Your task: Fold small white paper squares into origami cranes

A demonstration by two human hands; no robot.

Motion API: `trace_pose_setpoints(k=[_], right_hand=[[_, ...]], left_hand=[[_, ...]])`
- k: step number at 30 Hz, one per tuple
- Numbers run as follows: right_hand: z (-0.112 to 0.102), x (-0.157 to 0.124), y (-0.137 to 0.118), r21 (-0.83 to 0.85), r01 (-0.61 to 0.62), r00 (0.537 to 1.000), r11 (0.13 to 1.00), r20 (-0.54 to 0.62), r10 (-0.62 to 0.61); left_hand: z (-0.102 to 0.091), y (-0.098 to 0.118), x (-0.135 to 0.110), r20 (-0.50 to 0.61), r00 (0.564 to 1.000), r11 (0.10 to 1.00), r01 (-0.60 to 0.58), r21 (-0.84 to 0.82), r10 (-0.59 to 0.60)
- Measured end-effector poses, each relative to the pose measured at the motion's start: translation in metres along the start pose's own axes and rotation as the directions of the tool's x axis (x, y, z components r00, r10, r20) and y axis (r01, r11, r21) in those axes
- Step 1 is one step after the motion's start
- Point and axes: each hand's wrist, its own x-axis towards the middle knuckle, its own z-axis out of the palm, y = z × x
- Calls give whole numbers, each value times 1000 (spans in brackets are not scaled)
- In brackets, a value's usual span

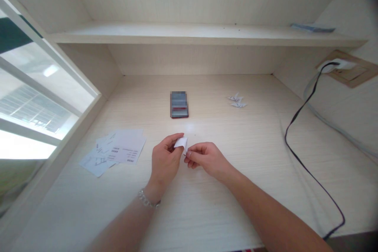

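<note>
Pinching a small white paper (180,143) from both sides, the left hand (165,160) and right hand (206,160) hide much of its shape behind their fingers, just above a pale wooden desk (254,153). Printed paper sheets (124,147) lie to the left, their print unreadable. Ahead lies a phone (178,104) with a blurred face, and tiny folded paper shapes (236,100) lie farther right.

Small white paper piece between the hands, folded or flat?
Folded, it seems: the white paper piece shows a bent edge, pinched between left hand and right hand.
</note>
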Motion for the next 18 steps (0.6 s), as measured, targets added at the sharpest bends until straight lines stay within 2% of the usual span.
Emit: trace_pose_setpoints(k=[7,14,18], right_hand=[[1,0,3,1,4,999,1000,-33,-4],[2,-2,2,-97,114,989,989,-79,-122],[2,-2,5,-140,124,985,982,-101,-139]], left_hand=[[-3,2,2,-36,999,1000,2,-19,-2],[-3,1,1,-36,999,999,-11,-31,10],[-1,1,0,-52,998,1000,-29,10,29]])
